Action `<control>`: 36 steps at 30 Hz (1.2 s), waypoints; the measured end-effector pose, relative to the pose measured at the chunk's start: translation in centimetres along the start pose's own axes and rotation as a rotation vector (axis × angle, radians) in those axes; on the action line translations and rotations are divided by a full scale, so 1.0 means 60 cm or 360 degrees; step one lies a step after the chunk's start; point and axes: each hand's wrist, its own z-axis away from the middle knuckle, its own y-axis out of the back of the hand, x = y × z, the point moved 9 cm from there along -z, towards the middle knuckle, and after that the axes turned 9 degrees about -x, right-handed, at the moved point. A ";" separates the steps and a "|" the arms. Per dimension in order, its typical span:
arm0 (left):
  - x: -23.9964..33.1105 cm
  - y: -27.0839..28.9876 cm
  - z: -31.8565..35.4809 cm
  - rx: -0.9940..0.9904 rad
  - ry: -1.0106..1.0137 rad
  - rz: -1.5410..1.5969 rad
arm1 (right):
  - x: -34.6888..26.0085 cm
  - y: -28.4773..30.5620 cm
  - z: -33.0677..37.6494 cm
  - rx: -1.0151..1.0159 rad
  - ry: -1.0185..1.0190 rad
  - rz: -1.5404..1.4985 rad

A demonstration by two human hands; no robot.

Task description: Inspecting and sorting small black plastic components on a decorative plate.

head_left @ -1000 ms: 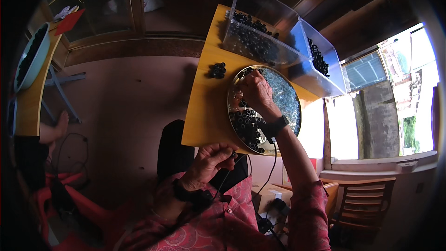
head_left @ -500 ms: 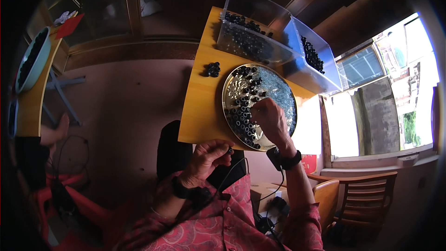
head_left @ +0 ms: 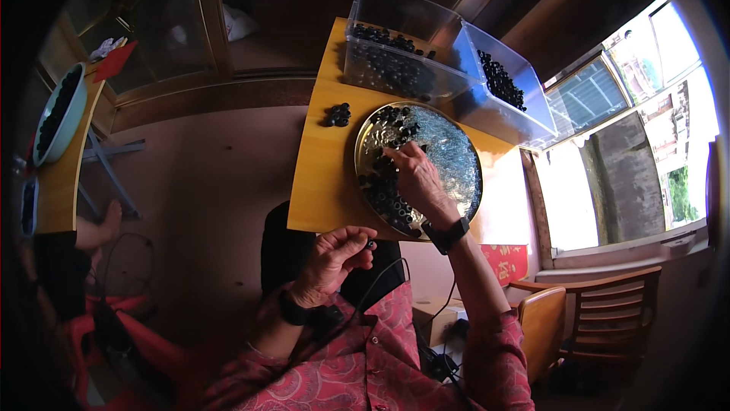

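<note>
Two hands at work: the right hand (head_left: 417, 177) has drawn back from the far rim and now presses fingers into the black beads (head_left: 384, 187) on the round metal tray (head_left: 456, 160). The left hand (head_left: 334, 255), near the table edge, apparently pinches one bead (head_left: 371, 244).

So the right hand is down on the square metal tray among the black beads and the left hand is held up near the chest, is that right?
Not quite: the tray is round, not square, as the head view shows. The right hand does rest on it among the black beads, and the left hand is near the chest.
</note>
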 end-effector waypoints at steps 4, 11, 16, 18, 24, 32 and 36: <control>0.001 0.002 0.005 0.0018 -0.0006 -0.0016 | -0.034 0.001 0.006 -0.0089 0.0170 -0.0078; 0.002 -0.010 0.006 0.0012 -0.0003 -0.0021 | 0.008 0.036 0.057 0.0079 -0.0063 -0.0512; 0.004 -0.023 0.006 0.0028 -0.0012 -0.0031 | -0.016 0.031 0.130 -0.0116 -0.0342 -0.1876; 0.002 -0.032 0.001 0.0002 0.0007 -0.0027 | -0.030 0.023 0.154 -0.0070 -0.0403 -0.2151; -0.005 -0.063 -0.017 -0.0086 -0.0009 0.0010 | -0.033 -0.011 0.215 0.0102 -0.0423 -0.2507; -0.029 -0.072 -0.026 -0.0126 0.0038 -0.0025 | -0.026 -0.028 0.252 0.0323 -0.0371 -0.2672; -0.037 -0.072 -0.027 -0.0101 0.0061 -0.0046 | -0.021 -0.038 0.262 0.0359 -0.0421 -0.2756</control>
